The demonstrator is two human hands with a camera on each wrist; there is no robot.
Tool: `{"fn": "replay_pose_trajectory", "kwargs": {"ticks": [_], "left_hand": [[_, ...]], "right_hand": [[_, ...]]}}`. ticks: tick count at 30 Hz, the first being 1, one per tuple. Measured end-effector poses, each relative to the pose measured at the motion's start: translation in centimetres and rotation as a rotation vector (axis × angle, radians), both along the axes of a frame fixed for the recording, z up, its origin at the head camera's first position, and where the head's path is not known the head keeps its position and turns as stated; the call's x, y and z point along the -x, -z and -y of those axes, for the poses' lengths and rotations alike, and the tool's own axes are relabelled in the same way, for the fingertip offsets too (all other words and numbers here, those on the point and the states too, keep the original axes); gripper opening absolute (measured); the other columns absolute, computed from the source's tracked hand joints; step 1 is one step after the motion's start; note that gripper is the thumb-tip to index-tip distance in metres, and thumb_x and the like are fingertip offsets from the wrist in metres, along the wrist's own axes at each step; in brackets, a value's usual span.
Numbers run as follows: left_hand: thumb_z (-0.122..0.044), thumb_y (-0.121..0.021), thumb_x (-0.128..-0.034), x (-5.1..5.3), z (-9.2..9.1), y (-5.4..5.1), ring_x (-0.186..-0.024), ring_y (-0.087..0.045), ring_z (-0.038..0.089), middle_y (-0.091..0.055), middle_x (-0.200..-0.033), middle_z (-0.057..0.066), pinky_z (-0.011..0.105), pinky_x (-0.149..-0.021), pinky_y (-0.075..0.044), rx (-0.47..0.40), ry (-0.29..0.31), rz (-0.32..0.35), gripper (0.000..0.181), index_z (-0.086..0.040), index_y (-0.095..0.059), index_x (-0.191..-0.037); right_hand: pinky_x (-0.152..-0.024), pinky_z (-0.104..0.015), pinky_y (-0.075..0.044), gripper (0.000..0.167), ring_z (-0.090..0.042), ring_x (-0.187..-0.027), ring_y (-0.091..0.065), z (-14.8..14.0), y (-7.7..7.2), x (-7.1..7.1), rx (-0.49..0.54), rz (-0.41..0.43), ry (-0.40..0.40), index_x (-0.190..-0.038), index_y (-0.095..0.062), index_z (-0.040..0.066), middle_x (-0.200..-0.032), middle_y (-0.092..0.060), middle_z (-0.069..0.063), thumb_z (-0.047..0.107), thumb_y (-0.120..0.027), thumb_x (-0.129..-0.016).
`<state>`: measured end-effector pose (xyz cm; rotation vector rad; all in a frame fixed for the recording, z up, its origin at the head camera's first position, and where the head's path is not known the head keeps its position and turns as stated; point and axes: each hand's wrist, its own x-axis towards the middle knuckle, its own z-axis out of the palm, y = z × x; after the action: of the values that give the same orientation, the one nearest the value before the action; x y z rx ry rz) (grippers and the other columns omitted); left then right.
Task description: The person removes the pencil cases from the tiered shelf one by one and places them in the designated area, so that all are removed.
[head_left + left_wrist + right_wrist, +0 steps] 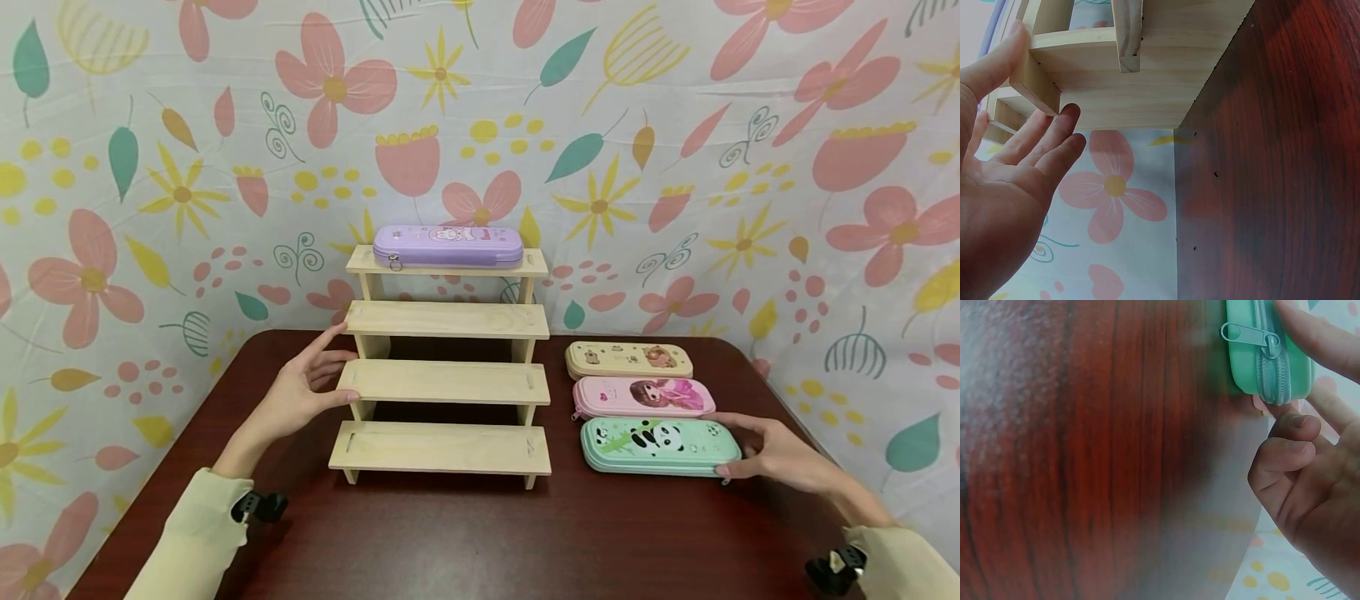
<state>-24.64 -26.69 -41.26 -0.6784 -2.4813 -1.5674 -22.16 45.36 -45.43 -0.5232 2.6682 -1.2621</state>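
A four-tier wooden stand stands on the table, a purple pencil case on its top tier. At the stand's left side, my left hand holds the ends of the middle boards, thumb towards the front and fingers farther back; the left wrist view shows them around a board end. To the right lies a green panda pencil case. My right hand grips its right end between thumb and fingers, beside the zipper pull. Behind it lie a pink pencil case and a cream one.
The dark reddish table has rounded back corners. A flower-patterned cloth hangs behind and around it. The lower three tiers show bare boards. Small black devices are strapped to both wrists.
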Motion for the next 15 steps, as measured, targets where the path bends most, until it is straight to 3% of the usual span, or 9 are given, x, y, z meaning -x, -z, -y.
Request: {"fn": "replay_pose_trajectory", "kwargs": {"ticks": [5, 8, 11, 15], "left_hand": [[-0.005, -0.088, -0.0874, 0.03, -0.02, -0.08, -0.133, -0.057, 0.039, -0.060, -0.141, 0.023, 0.047, -0.110, -0.047, 0.004, -0.005, -0.001, 0.103, -0.028, -0.028, -0.169], [-0.005, -0.088, -0.0876, 0.03, -0.01, -0.13, -0.133, -0.057, 0.038, -0.060, -0.142, 0.022, 0.052, -0.110, -0.045, 0.000, -0.002, 0.003, 0.103, -0.030, -0.028, -0.168], [-0.004, -0.087, -0.0883, 0.01, 0.03, -0.13, -0.133, -0.056, 0.038, -0.060, -0.142, 0.023, 0.048, -0.110, -0.046, -0.001, 0.004, 0.005, 0.103, -0.030, -0.027, -0.169], [-0.004, -0.087, -0.0883, -0.02, 0.07, -0.11, -0.133, -0.056, 0.038, -0.060, -0.142, 0.023, 0.034, -0.109, -0.048, -0.003, 0.007, 0.004, 0.103, -0.029, -0.027, -0.169]], "right_hand": [[-0.046, -0.030, -0.043, 0.074, -0.019, -0.049, -0.047, 0.02, -0.03, -0.03, 0.005, 0.003, 0.001, -0.147, -0.052, -0.009, -0.057, -0.053, -0.011, 0.003, -0.088, -0.083], [-0.047, -0.031, -0.044, 0.074, -0.020, -0.050, -0.048, 0.05, -0.06, -0.02, 0.004, 0.005, 0.007, -0.147, -0.052, -0.009, -0.058, -0.053, -0.011, 0.004, -0.088, -0.084], [-0.047, -0.031, -0.044, 0.074, -0.021, -0.052, -0.050, 0.07, -0.08, 0.02, -0.003, 0.006, 0.015, -0.147, -0.052, -0.009, -0.060, -0.056, -0.010, 0.004, -0.088, -0.084], [-0.046, -0.031, -0.042, 0.074, -0.020, -0.052, -0.048, 0.03, -0.05, 0.09, -0.020, 0.005, 0.035, -0.146, -0.053, -0.009, -0.060, -0.053, -0.005, 0.006, -0.089, -0.083]]}}
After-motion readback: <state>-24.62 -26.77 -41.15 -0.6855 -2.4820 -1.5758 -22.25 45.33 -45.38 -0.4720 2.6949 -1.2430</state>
